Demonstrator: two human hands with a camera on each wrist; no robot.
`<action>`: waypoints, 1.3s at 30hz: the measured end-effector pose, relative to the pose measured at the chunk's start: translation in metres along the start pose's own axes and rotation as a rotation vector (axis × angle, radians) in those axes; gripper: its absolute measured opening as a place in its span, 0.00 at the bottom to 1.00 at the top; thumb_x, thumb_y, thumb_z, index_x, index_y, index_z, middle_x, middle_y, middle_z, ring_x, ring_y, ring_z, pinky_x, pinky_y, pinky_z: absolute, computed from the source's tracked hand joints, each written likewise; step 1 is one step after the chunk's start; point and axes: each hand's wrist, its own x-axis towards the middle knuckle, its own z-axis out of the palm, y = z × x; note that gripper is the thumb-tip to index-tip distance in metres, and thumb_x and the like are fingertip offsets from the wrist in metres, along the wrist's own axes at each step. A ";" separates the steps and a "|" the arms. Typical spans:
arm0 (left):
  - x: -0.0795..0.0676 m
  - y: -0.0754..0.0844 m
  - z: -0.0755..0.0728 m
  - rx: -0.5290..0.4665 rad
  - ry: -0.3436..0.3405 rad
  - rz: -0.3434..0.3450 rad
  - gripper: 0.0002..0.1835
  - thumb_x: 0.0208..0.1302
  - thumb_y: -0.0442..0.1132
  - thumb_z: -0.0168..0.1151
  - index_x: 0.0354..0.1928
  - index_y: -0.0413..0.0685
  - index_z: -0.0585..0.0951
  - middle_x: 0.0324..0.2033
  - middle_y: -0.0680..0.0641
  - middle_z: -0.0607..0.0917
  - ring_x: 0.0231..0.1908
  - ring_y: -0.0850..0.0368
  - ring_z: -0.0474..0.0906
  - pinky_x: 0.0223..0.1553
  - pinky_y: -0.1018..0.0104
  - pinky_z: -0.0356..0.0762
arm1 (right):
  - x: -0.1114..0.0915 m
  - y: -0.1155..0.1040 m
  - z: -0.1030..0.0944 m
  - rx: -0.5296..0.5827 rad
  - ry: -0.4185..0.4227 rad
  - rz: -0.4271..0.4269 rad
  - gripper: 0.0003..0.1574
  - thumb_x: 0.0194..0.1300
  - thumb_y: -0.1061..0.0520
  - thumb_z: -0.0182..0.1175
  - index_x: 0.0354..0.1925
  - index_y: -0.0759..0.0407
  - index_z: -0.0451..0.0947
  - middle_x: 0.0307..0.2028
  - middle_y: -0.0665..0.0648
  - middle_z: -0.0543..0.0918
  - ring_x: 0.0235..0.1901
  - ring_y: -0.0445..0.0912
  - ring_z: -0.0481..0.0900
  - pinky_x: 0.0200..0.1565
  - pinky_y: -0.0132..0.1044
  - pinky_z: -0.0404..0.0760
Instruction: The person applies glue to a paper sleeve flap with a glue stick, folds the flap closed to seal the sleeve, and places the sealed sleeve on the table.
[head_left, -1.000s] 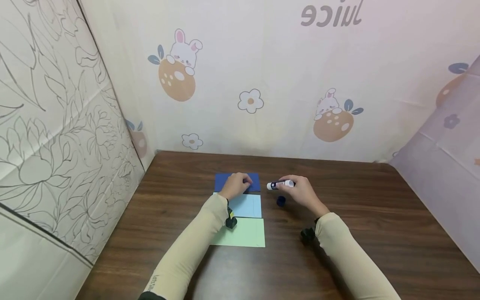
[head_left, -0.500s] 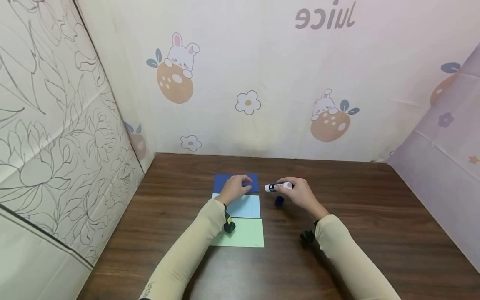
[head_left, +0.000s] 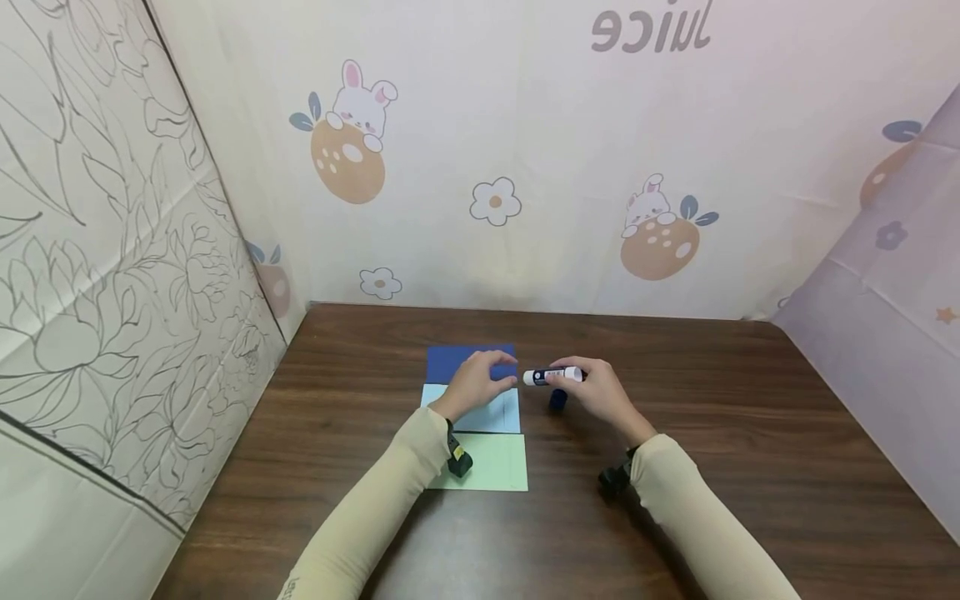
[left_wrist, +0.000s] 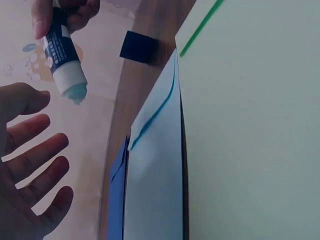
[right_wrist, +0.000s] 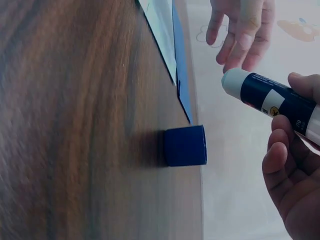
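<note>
My right hand (head_left: 606, 393) grips a white and dark blue glue stick (head_left: 553, 376) by its barrel, holding it nearly level above the table. In the left wrist view the uncapped tip of the glue stick (left_wrist: 65, 55) shows pale glue. My left hand (head_left: 478, 385) hovers just left of that tip, fingers spread and loosely bent, apart from the stick. Beneath it lie a dark blue paper piece (head_left: 450, 363), a light blue one (head_left: 506, 415) and a light green one (head_left: 502, 462), lined up in a column. The dark blue cap (right_wrist: 185, 145) stands on the table below the right hand.
The brown wooden table (head_left: 675, 517) reaches back to a printed cloth wall (head_left: 570, 250) with rabbits and flowers. A wall with line-drawn flowers (head_left: 112, 292) borders it on the left. Both wrists wear small black cameras (head_left: 615, 478).
My left hand has lifted off the dark blue paper, moved right toward the glue stick, and its fingers have spread. The right hand has brought the glue stick slightly left.
</note>
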 end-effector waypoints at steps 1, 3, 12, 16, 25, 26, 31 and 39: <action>-0.001 0.001 0.000 -0.009 0.002 0.004 0.19 0.67 0.45 0.63 0.57 0.48 0.80 0.56 0.48 0.83 0.60 0.49 0.74 0.61 0.50 0.71 | -0.001 -0.001 0.000 0.008 0.001 0.004 0.24 0.62 0.42 0.66 0.49 0.56 0.83 0.45 0.63 0.83 0.37 0.50 0.76 0.36 0.36 0.77; -0.004 0.004 0.000 -0.036 0.009 0.012 0.19 0.67 0.46 0.62 0.57 0.47 0.80 0.56 0.48 0.83 0.60 0.49 0.73 0.60 0.49 0.71 | -0.004 -0.003 0.001 0.021 0.003 0.005 0.23 0.62 0.42 0.66 0.48 0.56 0.83 0.45 0.63 0.83 0.38 0.51 0.76 0.37 0.36 0.77; -0.018 0.024 -0.005 -0.161 0.016 0.042 0.20 0.68 0.47 0.60 0.57 0.46 0.79 0.56 0.46 0.82 0.60 0.49 0.73 0.59 0.47 0.71 | -0.016 -0.012 0.003 0.091 0.005 -0.040 0.20 0.63 0.45 0.66 0.47 0.56 0.84 0.43 0.62 0.84 0.34 0.48 0.75 0.33 0.34 0.76; -0.026 0.028 -0.004 -0.167 0.003 0.055 0.21 0.67 0.49 0.61 0.57 0.47 0.80 0.56 0.48 0.82 0.60 0.51 0.73 0.59 0.49 0.72 | -0.020 -0.012 0.004 0.096 -0.004 -0.054 0.19 0.64 0.50 0.65 0.49 0.59 0.83 0.43 0.63 0.85 0.32 0.45 0.74 0.31 0.32 0.75; -0.040 0.022 0.001 -0.172 -0.040 0.056 0.22 0.65 0.51 0.63 0.56 0.49 0.80 0.54 0.49 0.83 0.57 0.53 0.74 0.57 0.50 0.72 | -0.031 -0.016 0.009 0.163 -0.050 -0.094 0.16 0.64 0.58 0.65 0.48 0.65 0.82 0.38 0.65 0.84 0.28 0.44 0.76 0.29 0.33 0.78; -0.041 0.021 0.002 -0.174 -0.045 0.053 0.22 0.64 0.52 0.63 0.57 0.50 0.80 0.54 0.50 0.83 0.57 0.53 0.73 0.57 0.50 0.72 | -0.031 -0.016 0.009 0.168 -0.051 -0.098 0.16 0.63 0.58 0.65 0.48 0.64 0.82 0.38 0.65 0.84 0.28 0.44 0.76 0.29 0.33 0.79; -0.043 0.019 0.004 -0.199 -0.040 0.059 0.21 0.64 0.52 0.64 0.56 0.52 0.81 0.52 0.50 0.83 0.56 0.54 0.74 0.56 0.51 0.71 | -0.034 -0.017 0.010 0.195 -0.042 -0.109 0.16 0.62 0.53 0.67 0.47 0.60 0.84 0.37 0.61 0.84 0.29 0.43 0.77 0.31 0.36 0.81; -0.046 0.018 0.002 -0.265 -0.051 0.049 0.18 0.63 0.49 0.65 0.52 0.51 0.81 0.45 0.52 0.83 0.50 0.57 0.75 0.54 0.56 0.71 | -0.037 -0.019 0.009 0.246 -0.063 -0.130 0.15 0.62 0.54 0.67 0.46 0.58 0.84 0.33 0.59 0.82 0.27 0.44 0.75 0.28 0.35 0.79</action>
